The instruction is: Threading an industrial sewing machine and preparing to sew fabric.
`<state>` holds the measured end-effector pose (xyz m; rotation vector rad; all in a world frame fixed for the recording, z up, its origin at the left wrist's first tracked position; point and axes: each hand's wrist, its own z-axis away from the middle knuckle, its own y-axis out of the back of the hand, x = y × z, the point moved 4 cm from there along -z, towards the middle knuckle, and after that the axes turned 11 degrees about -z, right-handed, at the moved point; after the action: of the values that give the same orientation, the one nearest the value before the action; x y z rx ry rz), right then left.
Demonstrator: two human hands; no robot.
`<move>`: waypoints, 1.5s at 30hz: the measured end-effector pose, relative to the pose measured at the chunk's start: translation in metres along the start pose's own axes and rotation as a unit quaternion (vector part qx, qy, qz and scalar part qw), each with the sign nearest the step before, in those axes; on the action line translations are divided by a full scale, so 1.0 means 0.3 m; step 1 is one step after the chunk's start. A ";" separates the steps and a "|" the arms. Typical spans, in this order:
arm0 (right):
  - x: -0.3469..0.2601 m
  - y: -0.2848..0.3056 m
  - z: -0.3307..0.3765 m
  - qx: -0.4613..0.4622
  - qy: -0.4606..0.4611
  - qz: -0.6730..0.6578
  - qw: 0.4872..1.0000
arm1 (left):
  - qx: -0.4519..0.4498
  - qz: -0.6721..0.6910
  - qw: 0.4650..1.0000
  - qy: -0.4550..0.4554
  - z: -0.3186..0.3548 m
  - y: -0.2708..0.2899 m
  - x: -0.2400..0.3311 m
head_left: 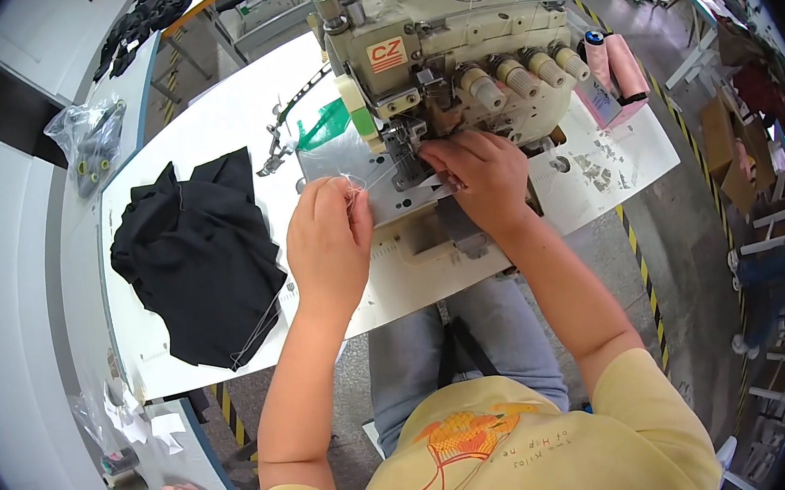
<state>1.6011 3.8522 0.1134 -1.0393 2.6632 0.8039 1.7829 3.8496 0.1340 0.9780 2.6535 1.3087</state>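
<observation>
An overlock sewing machine stands on the white table in front of me. My left hand is closed in a pinch on thin white thread, over the left edge of the machine's metal plate. The thread runs toward the needle area. Close against the presser foot area is my right hand, its fingers bent together; what they hold, if anything, is hidden. Left of my left hand lies a folded black cloth, with loose thread ends at its near edge.
Pink thread cones stand in a box right of the machine. A green piece lies on the plate beside a metal attachment. A plastic bag of spools sits at the far left. White scraps lie on the side table.
</observation>
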 end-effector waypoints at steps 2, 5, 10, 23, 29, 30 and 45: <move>-0.005 -0.003 -0.006 -0.026 0.017 0.008 0.999 | -0.004 0.000 1.000 0.000 0.001 0.002 0.001; -0.002 -0.002 -0.012 -0.026 0.000 0.021 0.999 | -0.016 0.004 1.000 0.006 -0.002 0.007 0.003; 0.024 0.027 -0.004 -0.006 -0.022 0.013 1.000 | -0.025 0.041 0.999 -0.001 -0.008 0.028 0.000; 0.015 -0.010 0.003 -0.018 0.025 0.018 0.999 | -0.025 -0.001 1.000 0.011 -0.013 0.030 0.006; 0.004 -0.021 -0.005 -0.046 0.019 0.039 0.998 | -0.027 0.004 1.000 0.011 -0.016 0.028 0.012; 0.007 -0.020 -0.007 -0.046 0.019 0.039 0.998 | -0.030 0.004 0.999 0.014 -0.016 0.029 0.012; -0.020 0.200 0.171 -0.047 -0.106 0.008 0.993 | -0.029 -0.097 0.995 -0.004 0.041 0.117 -0.082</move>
<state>1.5636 3.9202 0.0979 -0.8975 2.4791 0.9918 1.8246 3.8607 0.1456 0.6973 2.6106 1.3265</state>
